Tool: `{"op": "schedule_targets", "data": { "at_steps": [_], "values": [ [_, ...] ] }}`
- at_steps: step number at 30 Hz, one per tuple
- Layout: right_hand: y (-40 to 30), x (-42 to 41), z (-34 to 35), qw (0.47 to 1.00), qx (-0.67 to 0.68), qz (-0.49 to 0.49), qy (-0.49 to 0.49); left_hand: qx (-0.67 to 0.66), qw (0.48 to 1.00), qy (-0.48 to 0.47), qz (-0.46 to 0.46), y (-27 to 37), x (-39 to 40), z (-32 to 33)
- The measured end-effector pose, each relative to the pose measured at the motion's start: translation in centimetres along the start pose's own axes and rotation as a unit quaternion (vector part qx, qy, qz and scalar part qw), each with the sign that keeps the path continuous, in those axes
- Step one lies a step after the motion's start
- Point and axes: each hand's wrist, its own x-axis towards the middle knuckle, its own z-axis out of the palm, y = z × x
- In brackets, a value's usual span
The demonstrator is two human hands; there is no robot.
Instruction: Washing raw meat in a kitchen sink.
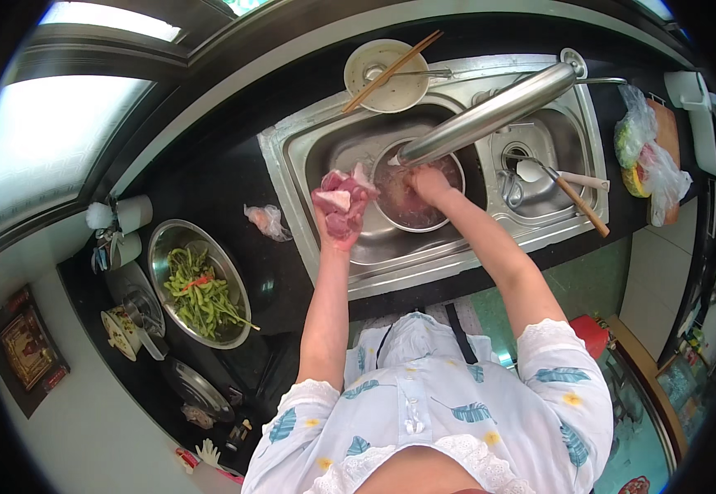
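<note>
Several chunks of raw meat (340, 200), red with pale fat, are heaped in my left hand (340, 239). That hand is held over the left side of the large steel sink basin (333, 145). My right hand (429, 183) reaches into a round metal pot (464, 185) of cloudy pinkish water (395, 191). Its fingers are partly under the surface, near reddish meat (416, 202), and whether they grip any is hidden. Above the pot slants the thick steel faucet (493, 111), its outlet close to my right hand.
A bowl (388, 92) with chopsticks (395, 69) sits on the sink's back rim. Wooden-handled utensils (580, 204) cross the smaller basin (555, 136). Left stands a steel bowl (243, 296) of green bean pods (200, 293), near a crumpled plastic bag (268, 222). Bagged produce (639, 148) lies right.
</note>
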Motion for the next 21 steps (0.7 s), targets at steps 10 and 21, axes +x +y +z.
{"op": "schedule_targets", "data": {
  "at_steps": [10, 21],
  "values": [
    [-0.2, 1.9, -1.0, 0.963, 0.177, 0.07, -0.193, -0.03, 0.997, 0.038, 0.056, 0.3, -4.2, 1.7],
    [-1.0, 1.3, 1.1, 0.908, 0.249, 0.337, -0.014, -0.037, 0.999, 0.018, 0.003, 0.1, -5.1, 0.8]
  ]
}}
